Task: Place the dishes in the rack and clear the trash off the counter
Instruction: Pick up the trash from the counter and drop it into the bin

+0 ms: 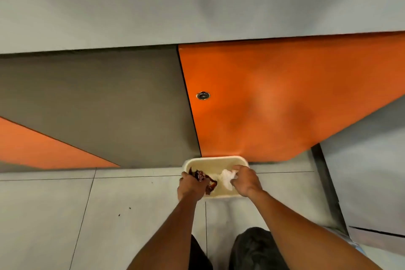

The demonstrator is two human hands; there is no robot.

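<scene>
Two trash items: a dark brown crumpled wrapper (200,175) and a white crumpled tissue (228,176) are being held over the open mouth of a cream waste bin (214,158).
Left hand: the wrapper is being gripped by the curled fingers of the left hand (188,188), at the bin's left side.
Right hand: the tissue is being clutched in the closed fingers of the right hand (246,183), at the bin's right side.
Handling: both pieces are being judged light, soft and crushable, with no risk of breakage; the wrapper's loose ends are likely being left free to snag.
Hold: each is best being taken by its bunched middle.
Bin: it is being kept on the tiled floor (131,204), against the foot of an orange cabinet door (274,98).
Surroundings: a round metal pull (203,95) is being shown on that door, with a grey panel (98,105) beside it.
Dishes, rack: not being shown.
</scene>
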